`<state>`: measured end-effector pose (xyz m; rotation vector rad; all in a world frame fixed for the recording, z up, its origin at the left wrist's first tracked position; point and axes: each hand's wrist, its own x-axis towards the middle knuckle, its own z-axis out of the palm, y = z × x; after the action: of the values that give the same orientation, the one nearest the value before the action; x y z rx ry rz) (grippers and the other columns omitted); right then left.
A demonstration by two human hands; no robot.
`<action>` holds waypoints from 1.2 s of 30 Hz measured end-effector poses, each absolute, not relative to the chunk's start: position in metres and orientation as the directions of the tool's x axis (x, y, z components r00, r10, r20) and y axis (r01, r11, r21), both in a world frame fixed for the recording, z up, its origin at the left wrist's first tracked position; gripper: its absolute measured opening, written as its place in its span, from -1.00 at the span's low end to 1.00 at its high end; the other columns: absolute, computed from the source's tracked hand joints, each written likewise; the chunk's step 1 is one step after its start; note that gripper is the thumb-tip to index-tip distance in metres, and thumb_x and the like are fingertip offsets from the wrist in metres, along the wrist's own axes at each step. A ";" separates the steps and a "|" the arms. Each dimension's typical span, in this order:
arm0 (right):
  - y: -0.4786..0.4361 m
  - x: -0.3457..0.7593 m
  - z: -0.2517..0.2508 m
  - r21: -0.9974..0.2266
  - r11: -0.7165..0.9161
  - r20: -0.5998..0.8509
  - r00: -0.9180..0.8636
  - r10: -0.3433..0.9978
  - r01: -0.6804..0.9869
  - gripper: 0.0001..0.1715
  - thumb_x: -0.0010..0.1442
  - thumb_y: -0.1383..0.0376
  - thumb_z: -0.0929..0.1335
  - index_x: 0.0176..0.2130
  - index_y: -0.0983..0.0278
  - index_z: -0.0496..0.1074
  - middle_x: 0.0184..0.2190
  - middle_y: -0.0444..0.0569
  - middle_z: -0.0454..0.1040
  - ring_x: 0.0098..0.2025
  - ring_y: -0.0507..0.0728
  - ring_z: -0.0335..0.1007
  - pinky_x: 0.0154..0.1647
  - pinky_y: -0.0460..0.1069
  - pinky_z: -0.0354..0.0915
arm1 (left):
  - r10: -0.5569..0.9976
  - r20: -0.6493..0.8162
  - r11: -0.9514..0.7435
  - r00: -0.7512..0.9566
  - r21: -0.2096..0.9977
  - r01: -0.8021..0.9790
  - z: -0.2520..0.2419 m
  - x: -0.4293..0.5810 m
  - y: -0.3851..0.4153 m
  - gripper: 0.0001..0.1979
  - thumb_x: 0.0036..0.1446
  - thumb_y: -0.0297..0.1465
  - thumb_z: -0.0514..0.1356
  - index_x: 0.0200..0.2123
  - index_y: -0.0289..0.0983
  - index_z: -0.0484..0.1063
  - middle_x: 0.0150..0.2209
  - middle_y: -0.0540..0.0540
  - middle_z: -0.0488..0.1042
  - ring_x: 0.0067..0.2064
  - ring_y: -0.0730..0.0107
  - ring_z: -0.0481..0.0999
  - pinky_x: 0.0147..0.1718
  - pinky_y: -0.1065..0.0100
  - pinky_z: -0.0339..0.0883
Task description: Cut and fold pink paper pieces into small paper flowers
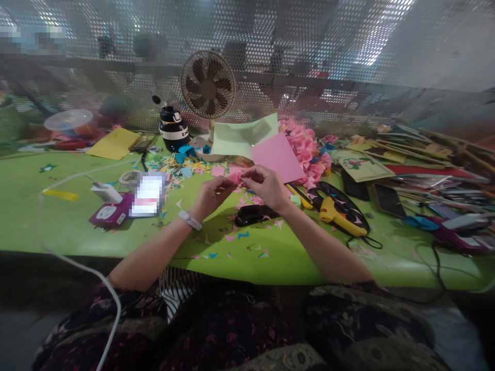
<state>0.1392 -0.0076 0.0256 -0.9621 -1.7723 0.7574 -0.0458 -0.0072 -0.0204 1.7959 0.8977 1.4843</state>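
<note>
A small pink paper piece (235, 178) is pinched between my two hands above the green table (216, 270). On its left side my left hand (212, 195) has fingers closed on it. My right hand (265, 186) grips it from the right with thumb and fingertips. Its exact folded shape is too small to make out. Below my right hand lies a black stapler-like tool (255, 215). Just behind the hands rest a pink paper sheet (276, 157) and a pale green sheet (240, 136). A heap of pink paper flowers (303, 144) is piled to their right.
A yellow glue gun (338, 217) and a yellow cutter (301, 197) lie at right. A lit phone (147, 195) leans on a purple box (110, 212) at left, near a white cable (77, 263). Behind stand a fan (208, 85) and a black bottle (173, 131). Paper scraps litter the table.
</note>
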 end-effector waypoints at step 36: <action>-0.008 0.140 0.028 -0.795 0.513 0.454 -0.243 0.857 0.324 -0.88 0.15 0.26 0.43 -0.31 0.28 0.49 -0.42 -0.05 0.57 -0.40 0.05 0.47 -0.33 -0.01 0.39 | 0.645 0.737 -0.762 0.200 0.602 0.238 -0.025 -0.049 -0.003 -0.79 0.22 -0.27 0.27 -0.31 -0.32 0.51 -0.39 -0.08 0.60 -0.40 0.47 0.60 -0.39 0.46 0.51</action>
<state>0.1403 -0.0083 0.0277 -0.9872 -1.8029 0.7031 -0.0487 -0.0025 -0.0247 2.1254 0.8278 1.5823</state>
